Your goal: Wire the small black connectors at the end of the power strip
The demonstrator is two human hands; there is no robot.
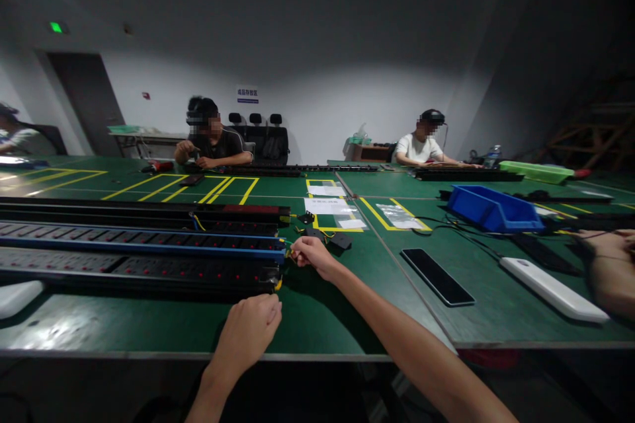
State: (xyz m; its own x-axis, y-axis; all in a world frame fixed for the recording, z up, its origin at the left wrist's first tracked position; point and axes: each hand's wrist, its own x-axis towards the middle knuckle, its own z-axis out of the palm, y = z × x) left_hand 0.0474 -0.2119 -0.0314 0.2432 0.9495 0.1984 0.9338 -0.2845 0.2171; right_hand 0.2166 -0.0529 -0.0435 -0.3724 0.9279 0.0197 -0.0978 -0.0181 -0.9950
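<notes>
My right hand is closed in a pinch at the end of a long blue-edged power strip. A short yellow-green wire comes out of that end and runs to the fingertips. My left hand is curled into a loose fist at the table's front edge, just below the end of the nearest black strip. Its fingertips are hidden, so whatever they hold cannot be seen. A yellow tip shows on that strip's end. Black end caps with wires lie beyond my right hand.
More black strips lie behind. To the right are a phone, a white power bank, a blue bin and cables. Another person's hand is at the right edge. Co-workers sit across the green table.
</notes>
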